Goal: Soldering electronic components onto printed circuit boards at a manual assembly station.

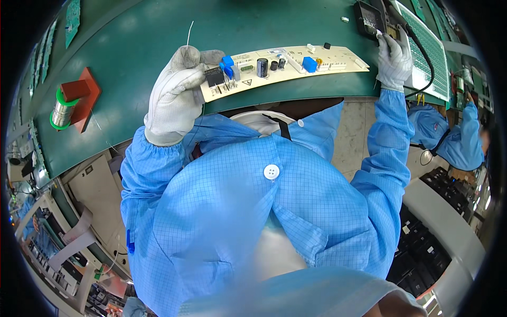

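While the left hand (177, 92) in its white glove grips one end of the long board (280, 66), the rest of the board lies flat on the green bench (132, 47), close to the near edge. That hand also pinches a thin wire (189, 33) that sticks straight up above the fingers.

Far over on the other side, the right hand (393, 58) is curled around a dark tool (369, 18) with a black cord (422, 50) running from it. I cannot tell how tight that grip is.

The board has small parts standing on it: blue blocks (309, 64), a black can (262, 67) and a black box (214, 76) right by the thumb. If the thumb pushes on that box, it could bend or snap off, I think.

Only one end is held. If the glove slips, the board could slide off the edge and fall.

The cord hangs near the board's far end. A tug might drag it across the small parts.

A solder reel (63, 108) sits well apart, on a red stand (84, 95).
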